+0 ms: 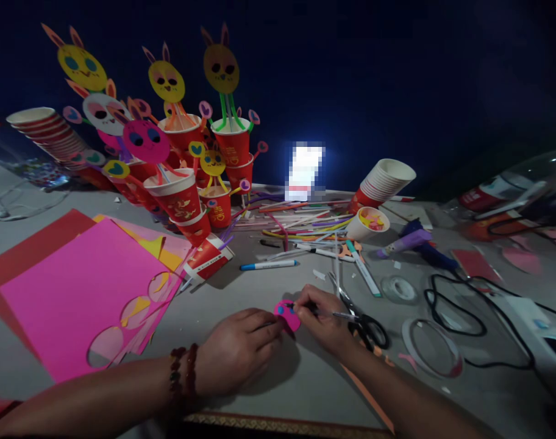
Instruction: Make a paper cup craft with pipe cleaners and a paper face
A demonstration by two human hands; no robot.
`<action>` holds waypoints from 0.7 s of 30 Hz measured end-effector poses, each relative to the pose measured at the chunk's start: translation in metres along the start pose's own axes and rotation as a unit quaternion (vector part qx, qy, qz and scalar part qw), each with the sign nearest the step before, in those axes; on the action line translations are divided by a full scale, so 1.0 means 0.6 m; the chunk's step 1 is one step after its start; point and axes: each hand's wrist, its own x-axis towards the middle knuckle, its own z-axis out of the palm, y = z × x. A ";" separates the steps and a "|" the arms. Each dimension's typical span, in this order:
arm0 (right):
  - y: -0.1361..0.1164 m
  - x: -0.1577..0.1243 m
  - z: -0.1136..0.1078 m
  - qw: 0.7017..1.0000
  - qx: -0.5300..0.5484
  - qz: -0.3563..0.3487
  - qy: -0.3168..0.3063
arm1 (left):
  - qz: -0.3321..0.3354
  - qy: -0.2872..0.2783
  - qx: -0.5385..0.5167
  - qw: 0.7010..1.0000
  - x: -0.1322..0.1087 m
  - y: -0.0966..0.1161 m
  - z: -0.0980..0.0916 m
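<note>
A small pink paper disc (291,321) with blue eye spots lies on the table between my hands. My left hand (239,347), beaded bracelets at its wrist, keeps the disc's left edge held under closed fingertips. Pinched in my right hand (326,320) is a pen (344,316), its dark tip at the upper part of the disc, by the right eye spot. Black-handled scissors (372,329) rest just right of my right hand, partly behind it. A blue-capped marker (269,265) lies beyond both hands.
Rabbit figures on red paper cups (181,192) stand at the back left. Pink paper sheets (77,292), some with round cutouts, lie left. Pipe cleaners (300,222) and a stack of cups (388,177) are behind. Tape rolls (399,289) and a black cable (481,332) lie right.
</note>
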 end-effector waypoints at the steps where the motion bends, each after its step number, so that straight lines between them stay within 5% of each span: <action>1: 0.000 -0.001 0.000 1.000 -0.003 -0.002 -0.001 | 0.001 0.001 0.002 1.000 0.000 0.000 0.000; 21: -0.001 0.002 0.000 0.999 -0.025 -0.008 -0.020 | 0.000 0.002 0.001 1.000 0.001 0.000 0.003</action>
